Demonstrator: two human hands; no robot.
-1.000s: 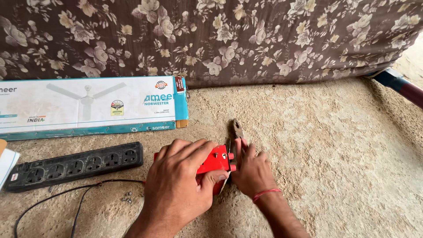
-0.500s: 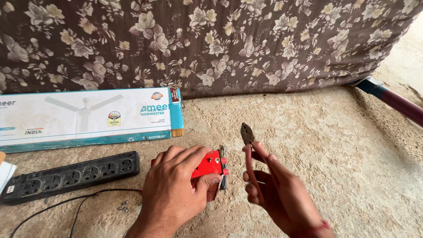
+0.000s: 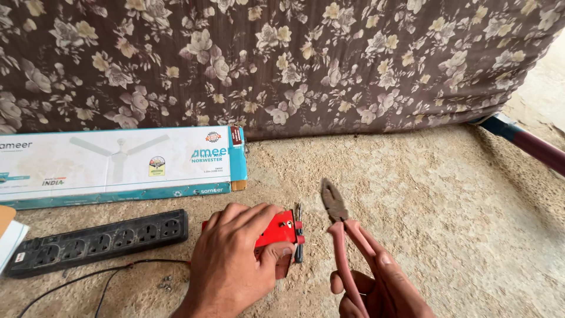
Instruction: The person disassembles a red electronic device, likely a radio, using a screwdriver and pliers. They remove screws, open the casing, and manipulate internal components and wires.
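Down on the sandy concrete floor (image 3: 447, 206), the left hand (image 3: 238, 259) lies palm-down over a small red box (image 3: 276, 229), fingers curled across its top and the thumb pressed against its near edge, so the hand is closed on it and pins it to the ground. Only the right end of the box shows past the knuckles. A small dark screwdriver (image 3: 298, 232) lies just beside that end, touching or nearly touching the box; which one cannot be told.

To the right, the right hand (image 3: 382, 285) is wrapped around the pink-red handles of a pair of pliers (image 3: 341, 227). The fingers are clamped on the handles, and the metal nose points up and away from the person, with its tips together and nothing caught between them. The pliers are held just beside the box, apart from it.

Left of the left hand, a black power strip (image 3: 97, 241) with a row of sockets lies flat, its thin black cable (image 3: 112, 274) trailing toward the near edge. A few tiny screws (image 3: 165, 284) sit by the cable. Behind the strip lies a long white and teal carton (image 3: 118, 165) printed with a ceiling fan. A brown floral cloth (image 3: 282, 65) hangs across the back, and a blue and maroon bar (image 3: 529, 144) pokes out at the right.
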